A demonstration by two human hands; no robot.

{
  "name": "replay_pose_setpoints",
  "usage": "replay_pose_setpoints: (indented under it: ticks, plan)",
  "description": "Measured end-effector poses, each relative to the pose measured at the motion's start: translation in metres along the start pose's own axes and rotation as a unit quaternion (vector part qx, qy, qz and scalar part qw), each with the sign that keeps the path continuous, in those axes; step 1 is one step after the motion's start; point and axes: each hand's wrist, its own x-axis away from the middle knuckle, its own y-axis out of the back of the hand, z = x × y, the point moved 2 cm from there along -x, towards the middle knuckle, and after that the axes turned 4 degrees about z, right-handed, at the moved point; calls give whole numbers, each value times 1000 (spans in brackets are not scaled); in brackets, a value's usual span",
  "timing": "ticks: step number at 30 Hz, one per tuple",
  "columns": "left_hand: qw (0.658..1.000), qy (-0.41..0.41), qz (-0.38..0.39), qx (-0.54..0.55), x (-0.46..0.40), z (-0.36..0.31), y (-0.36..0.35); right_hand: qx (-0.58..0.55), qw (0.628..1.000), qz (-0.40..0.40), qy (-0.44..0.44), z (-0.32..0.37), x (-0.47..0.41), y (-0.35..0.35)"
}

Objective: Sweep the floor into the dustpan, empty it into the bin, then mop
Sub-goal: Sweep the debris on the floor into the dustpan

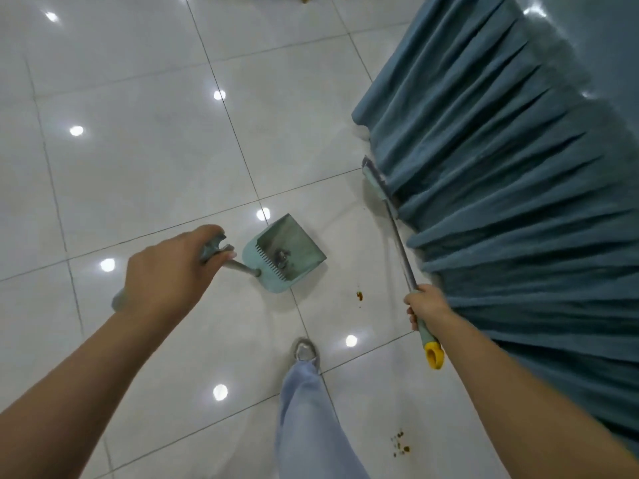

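sweeping beside the curtain

gripping the dustpan (285, 252) handle, the left hand (169, 271) rests the pan on the tiled floor (138, 150). crumbs (359, 296) lie between. the right hand (427, 305) is clamped on the broom (401, 250), its head at the blue curtain (501, 167).

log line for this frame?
phase: sweeping | left hand: holds dustpan handle | right hand: holds broom, head at curtain | crumbs: unswept

The floor (145, 140) is glossy pale tile, mirroring ceiling lights. At three o'clock hangs a matt, pleated blue cloth curtain (501, 167). The dustpan (297, 250) looks smooth plastic with a scuffed inside; the broom (401, 250) has a dull metal shaft and plastic grip.
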Motion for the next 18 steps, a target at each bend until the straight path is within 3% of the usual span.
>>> replay_pose_setpoints:
  ticks: [10, 18]
  plan:
    - [1000, 20, -6, -1, -68, -25, -13, 75, 996, -6, -43, 98, -89, 22]
    - [1000, -18, 13, -18, -73, -15, -22, 137, 989, 25, -49, 63, -66, -12]
